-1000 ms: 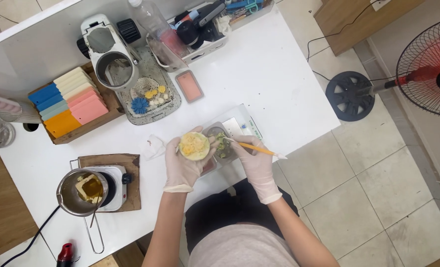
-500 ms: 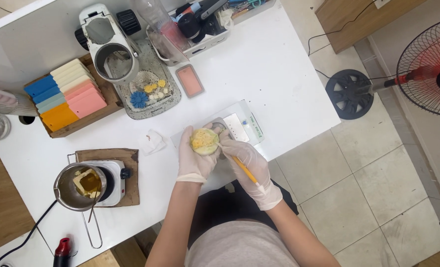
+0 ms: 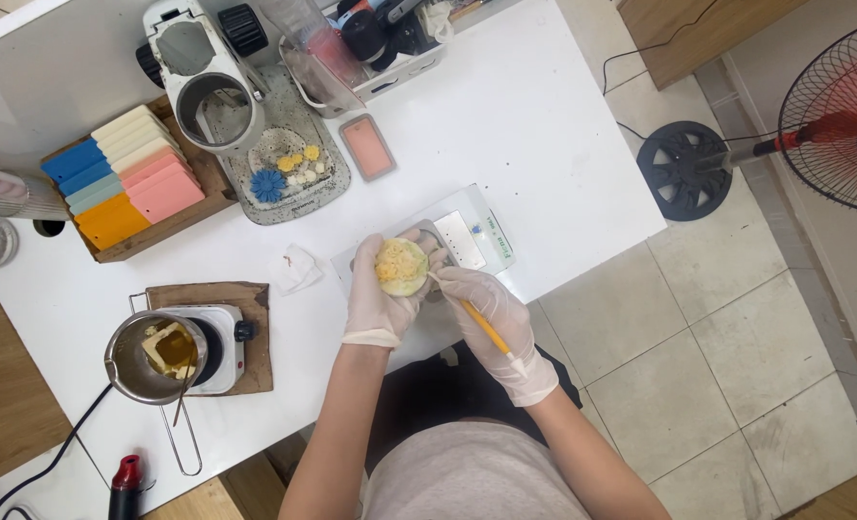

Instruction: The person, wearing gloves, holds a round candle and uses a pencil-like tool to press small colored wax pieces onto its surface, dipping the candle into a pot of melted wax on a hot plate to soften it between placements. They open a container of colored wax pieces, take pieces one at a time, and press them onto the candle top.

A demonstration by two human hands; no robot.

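While the left hand (image 3: pixel 380 294) cups a round yellow-green disc (image 3: pixel 401 266) just above centre frame, fingers curled around its rim, the right hand (image 3: pixel 491 318) pinches a yellow tool (image 3: pixel 476 325) like a pencil, tip touching the disc's right edge. A hard push could gouge the soft-looking raised decoration or tip the disc out of the loose grip onto the scale (image 3: pixel 472 241) below. Gloves may also let the tool slip. At lower left a pot (image 3: pixel 144 358) sits on a small hotplate (image 3: pixel 218 351), its handle jutting toward the table (image 3: pixel 544 125) edge; a stray elbow could knock it. The white table holds coloured blocks (image 3: pixel 125 188) in a box at upper left and a tray (image 3: pixel 289 173) of small flowers beside it. Tiled floor and a fan (image 3: pixel 833 116) fill the right side.
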